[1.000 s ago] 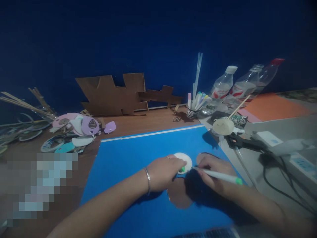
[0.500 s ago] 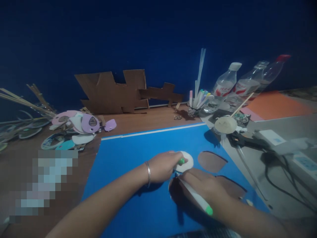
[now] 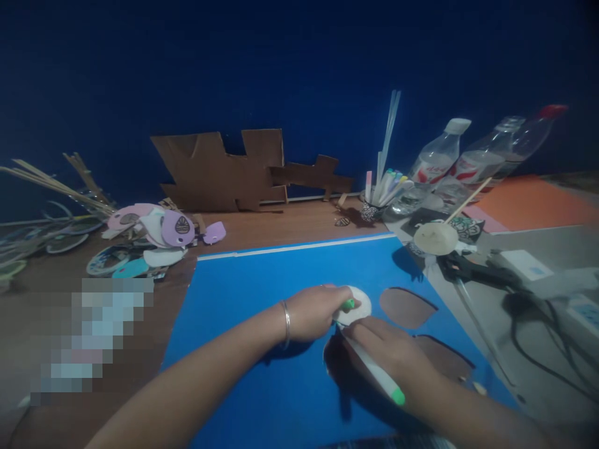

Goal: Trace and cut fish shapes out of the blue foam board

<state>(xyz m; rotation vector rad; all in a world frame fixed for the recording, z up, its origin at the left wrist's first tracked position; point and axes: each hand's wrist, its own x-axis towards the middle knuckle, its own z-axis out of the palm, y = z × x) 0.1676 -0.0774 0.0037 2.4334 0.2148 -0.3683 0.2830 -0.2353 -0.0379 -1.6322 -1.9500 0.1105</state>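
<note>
My left hand (image 3: 322, 310), with a silver bangle at the wrist, grips a rounded white piece (image 3: 361, 303) and a green marker cap (image 3: 348, 304). Close beside it, my right hand (image 3: 386, 343) is closed round a white marker (image 3: 374, 371) with a green end pointing toward me. The marker's other end meets the lower edge of the white piece; its tip is hidden by my fingers. Both hands are over a blue sheet (image 3: 243, 312), which has several cut-out openings (image 3: 409, 307) showing brown beneath.
Brown cardboard (image 3: 219, 171) leans against the back wall. A patterned cup of markers (image 3: 372, 211), plastic bottles (image 3: 435, 156), a glue gun (image 3: 477, 269) and cables are at the right. Purple and pink paper shapes (image 3: 178, 229) and wooden sticks lie at the left.
The whole view has shifted, so the objects appear slightly farther right. My hands keep their holds on the white piece, the cap and the marker.
</note>
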